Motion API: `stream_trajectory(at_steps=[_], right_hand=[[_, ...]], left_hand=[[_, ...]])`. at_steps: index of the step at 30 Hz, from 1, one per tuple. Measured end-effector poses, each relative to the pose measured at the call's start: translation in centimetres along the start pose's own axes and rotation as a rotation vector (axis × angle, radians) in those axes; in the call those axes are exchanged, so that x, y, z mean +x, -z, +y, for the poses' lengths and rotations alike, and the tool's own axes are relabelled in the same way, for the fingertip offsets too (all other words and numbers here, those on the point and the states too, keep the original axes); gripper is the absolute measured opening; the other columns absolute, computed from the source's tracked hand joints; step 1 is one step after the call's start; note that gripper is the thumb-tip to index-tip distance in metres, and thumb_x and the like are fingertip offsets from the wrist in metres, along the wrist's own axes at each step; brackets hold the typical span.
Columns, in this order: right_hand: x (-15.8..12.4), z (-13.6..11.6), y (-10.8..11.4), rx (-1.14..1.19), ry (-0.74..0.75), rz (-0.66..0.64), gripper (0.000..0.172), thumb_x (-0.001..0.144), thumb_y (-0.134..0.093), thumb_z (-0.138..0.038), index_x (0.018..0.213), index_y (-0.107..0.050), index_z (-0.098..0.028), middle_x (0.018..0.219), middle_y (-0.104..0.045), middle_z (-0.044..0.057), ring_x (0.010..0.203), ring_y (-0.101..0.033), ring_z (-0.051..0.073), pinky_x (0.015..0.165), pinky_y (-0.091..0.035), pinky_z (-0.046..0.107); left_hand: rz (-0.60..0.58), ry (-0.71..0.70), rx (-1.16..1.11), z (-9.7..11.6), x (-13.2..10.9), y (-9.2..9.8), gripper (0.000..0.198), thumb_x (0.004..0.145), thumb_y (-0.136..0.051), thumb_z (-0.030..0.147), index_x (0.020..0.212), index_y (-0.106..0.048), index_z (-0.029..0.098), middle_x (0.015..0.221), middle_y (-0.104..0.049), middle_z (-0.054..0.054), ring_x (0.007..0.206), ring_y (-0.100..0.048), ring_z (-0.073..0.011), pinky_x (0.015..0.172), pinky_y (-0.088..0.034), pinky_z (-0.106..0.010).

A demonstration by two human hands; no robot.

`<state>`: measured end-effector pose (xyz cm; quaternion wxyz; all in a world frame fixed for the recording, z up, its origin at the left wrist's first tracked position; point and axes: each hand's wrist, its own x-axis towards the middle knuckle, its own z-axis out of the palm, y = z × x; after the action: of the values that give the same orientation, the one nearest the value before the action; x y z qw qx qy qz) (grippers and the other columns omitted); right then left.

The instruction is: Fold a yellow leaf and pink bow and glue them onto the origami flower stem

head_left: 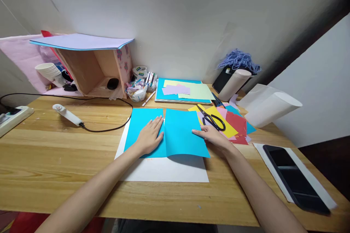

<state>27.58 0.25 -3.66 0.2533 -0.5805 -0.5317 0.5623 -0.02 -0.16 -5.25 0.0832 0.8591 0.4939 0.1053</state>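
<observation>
A blue sheet [182,134] with a crease down its middle lies over a white sheet [169,171] on the wooden table. My left hand [150,136] rests flat on the sheet's left half, its fingers stretched out and holding nothing. At the right edge, my right hand [210,134] pinches the blue sheet between thumb and fingers, and that half is slightly raised. Black scissors [210,118] lie just beyond my right hand on coloured paper scraps [236,122].
A glue gun [67,115] with a black cable lies at left, near an open box [95,69]. Behind the blue sheet are stacked papers [197,91] and a tub of scraps [137,93]. A phone [295,178] and rolled white paper [273,109] are at right.
</observation>
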Motion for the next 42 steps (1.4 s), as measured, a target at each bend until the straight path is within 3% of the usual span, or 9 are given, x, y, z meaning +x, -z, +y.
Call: stream_trajectory(at_steps=[3,10,22,27,31,42], right_hand=[[0.1,-0.1,0.1,0.038,0.022,-0.045,0.039,0.062,-0.067,-0.050,0.078,-0.064,-0.015,0.068,-0.067,0.004,0.062,-0.062,0.019,0.054,-0.047,0.027],[1.9,0.0,-0.3,0.074,0.152,0.184,0.039,0.064,-0.065,-0.048,0.084,-0.066,-0.015,0.076,-0.070,0.006,0.069,-0.064,0.022,0.059,-0.050,0.030],[1.0,1.3,-0.7,-0.069,0.161,0.364,0.037,0.066,-0.062,-0.051,0.073,-0.065,-0.015,0.044,-0.056,-0.001,0.047,-0.055,0.017,0.043,-0.040,0.025],[-0.3,0.9,-0.8,0.011,0.150,0.287,0.039,0.066,-0.062,-0.051,0.083,-0.066,-0.015,0.052,-0.062,0.001,0.055,-0.060,0.020,0.048,-0.045,0.027],[-1.0,0.8,-0.7,0.020,0.130,0.190,0.036,0.061,-0.070,-0.046,0.079,-0.066,-0.015,0.059,-0.064,0.003,0.063,-0.062,0.022,0.055,-0.048,0.029],[-2.7,1.2,-1.6,-0.054,0.150,0.229,0.037,0.061,-0.069,-0.047,0.078,-0.063,-0.014,0.068,-0.066,0.003,0.066,-0.061,0.020,0.055,-0.048,0.027]], left_hand=[[0.013,-0.002,-0.028,0.1,0.0,0.3,0.056,0.091,-0.023,0.039,0.140,-0.018,0.014,0.147,-0.018,-0.007,0.134,-0.017,-0.0173,0.111,-0.014,-0.037],[-0.011,-0.068,-0.017,0.6,-0.1,0.3,0.056,0.091,-0.023,0.040,0.140,-0.018,0.014,0.147,-0.018,-0.008,0.135,-0.014,-0.0171,0.111,-0.010,-0.038],[-0.045,-0.036,0.030,0.6,0.1,-0.2,0.057,0.091,-0.019,0.040,0.140,-0.016,0.010,0.147,-0.013,-0.010,0.135,-0.009,-0.0187,0.111,-0.011,-0.037],[-0.029,-0.037,0.023,0.6,0.1,-0.2,0.058,0.091,-0.019,0.040,0.140,-0.017,0.011,0.147,-0.014,-0.010,0.135,-0.012,-0.0191,0.110,-0.011,-0.037],[-0.025,-0.041,0.026,0.7,0.1,-0.2,0.058,0.091,-0.019,0.040,0.140,-0.017,0.011,0.147,-0.013,-0.009,0.135,-0.011,-0.0189,0.110,-0.011,-0.037],[-0.004,-0.046,0.041,0.5,0.1,-0.5,0.057,0.091,-0.018,0.041,0.140,-0.018,0.011,0.147,-0.016,-0.010,0.135,-0.013,-0.0180,0.110,-0.012,-0.037]])
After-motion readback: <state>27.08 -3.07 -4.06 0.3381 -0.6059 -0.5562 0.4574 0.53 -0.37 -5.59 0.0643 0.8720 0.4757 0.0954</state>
